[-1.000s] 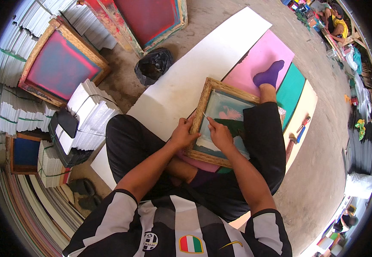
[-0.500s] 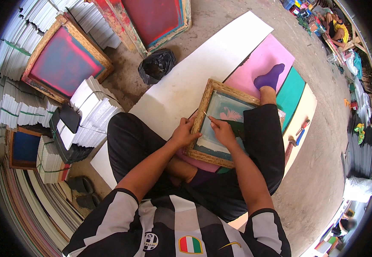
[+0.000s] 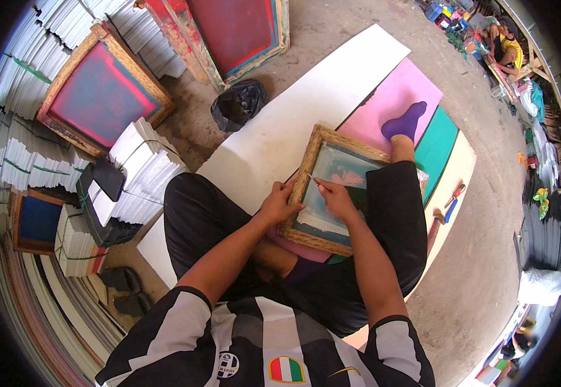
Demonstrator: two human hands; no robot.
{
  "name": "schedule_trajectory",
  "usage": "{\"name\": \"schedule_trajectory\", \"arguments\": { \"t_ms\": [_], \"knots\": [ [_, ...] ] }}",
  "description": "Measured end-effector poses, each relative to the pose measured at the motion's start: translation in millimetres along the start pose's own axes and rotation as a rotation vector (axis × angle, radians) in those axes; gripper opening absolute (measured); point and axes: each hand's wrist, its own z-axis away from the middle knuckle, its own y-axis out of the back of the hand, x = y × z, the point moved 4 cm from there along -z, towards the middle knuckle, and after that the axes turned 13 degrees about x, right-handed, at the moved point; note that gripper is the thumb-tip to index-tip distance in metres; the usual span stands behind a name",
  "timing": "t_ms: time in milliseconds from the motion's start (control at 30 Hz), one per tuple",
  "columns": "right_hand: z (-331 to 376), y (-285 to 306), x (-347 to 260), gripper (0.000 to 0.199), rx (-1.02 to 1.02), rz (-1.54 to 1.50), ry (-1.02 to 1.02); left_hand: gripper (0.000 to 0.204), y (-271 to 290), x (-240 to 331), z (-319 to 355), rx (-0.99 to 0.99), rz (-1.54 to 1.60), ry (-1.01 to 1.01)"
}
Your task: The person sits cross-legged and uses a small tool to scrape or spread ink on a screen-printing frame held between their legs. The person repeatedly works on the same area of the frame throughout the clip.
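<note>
It was a screen-printing workshop. Wooden printing frames (image 3: 103,93) leaned at eleven o'clock. Bundled paper stacks (image 3: 141,164) stood at nine.

A small wooden-framed printing screen (image 3: 332,190) is rested tilted across the lap of a seated person, its far corner pointed away from the body; its mesh is stained pale teal with a pink patch near the middle; a thin, pale, pointed tool (image 3: 312,178) is laid against the mesh close to the frame's left rail.
</note>
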Motion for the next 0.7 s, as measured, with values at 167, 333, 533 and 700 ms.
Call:
{"name": "schedule_trajectory", "arguments": {
  "t_ms": [167,333,533,700],
  "knots": [
    [-5.5,2.7,10.9,0.043,-0.071,-0.142,-0.009,0.094,6.3,7.5,1.6,-0.028,-0.004,0.027],
    [6.8,5.3,-14.6,0.040,0.140,0.302,0.171,0.100,8.0,7.4,1.9,-0.014,-0.014,0.022],
    [29.4,16.8,-59.2,0.035,0.177,0.628,0.090,0.102,4.5,5.1,2.0,-0.018,-0.018,0.012],
    [30.6,16.2,-67.1,0.034,0.197,0.688,0.114,0.102,0.7,-2.2,0.5,-0.008,-0.018,-0.001]
  ]
}}
